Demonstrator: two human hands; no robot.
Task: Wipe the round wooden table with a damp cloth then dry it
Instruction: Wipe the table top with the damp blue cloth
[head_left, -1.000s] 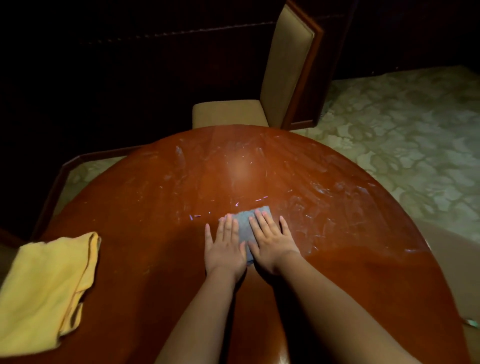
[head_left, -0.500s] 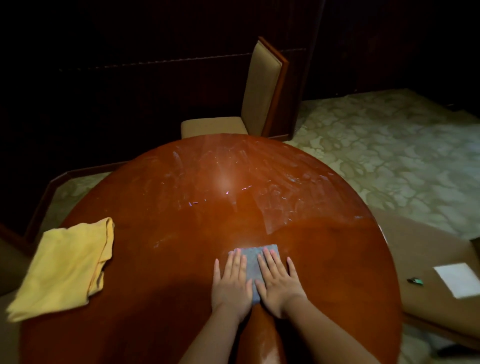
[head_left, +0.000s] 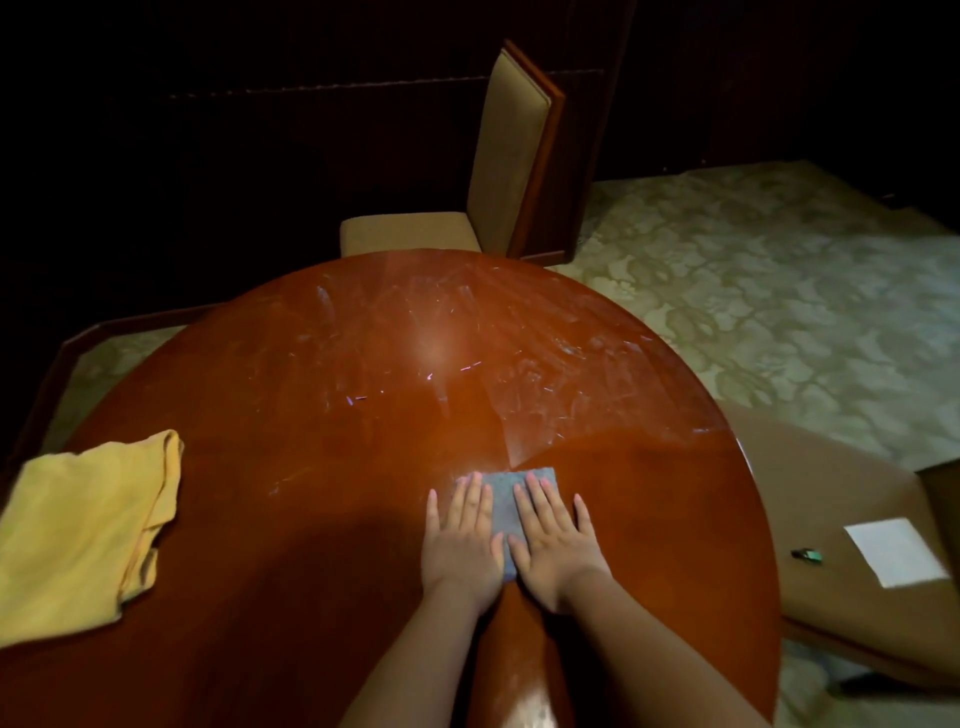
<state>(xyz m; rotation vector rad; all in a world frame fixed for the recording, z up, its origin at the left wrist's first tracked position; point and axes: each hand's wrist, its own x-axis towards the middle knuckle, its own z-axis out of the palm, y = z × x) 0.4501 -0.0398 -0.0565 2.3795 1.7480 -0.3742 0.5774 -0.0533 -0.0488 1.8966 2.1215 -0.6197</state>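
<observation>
Both hands, left (head_left: 460, 545) and right (head_left: 553, 551), press flat with straight fingers on the cloth (head_left: 506, 501) at lower centre of the table (head_left: 311, 467); soft, limp, likely slides easily under palm pressure

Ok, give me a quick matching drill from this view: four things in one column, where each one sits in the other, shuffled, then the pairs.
Things:
1. blue cloth
2. yellow cloth
3. chair
4. white paper

Places:
A. on the brown board right of the table
B. beyond the table's far edge
C. under both flat hands
D. on the table's left edge

Pairs: 1-C, 2-D, 3-B, 4-A
</observation>
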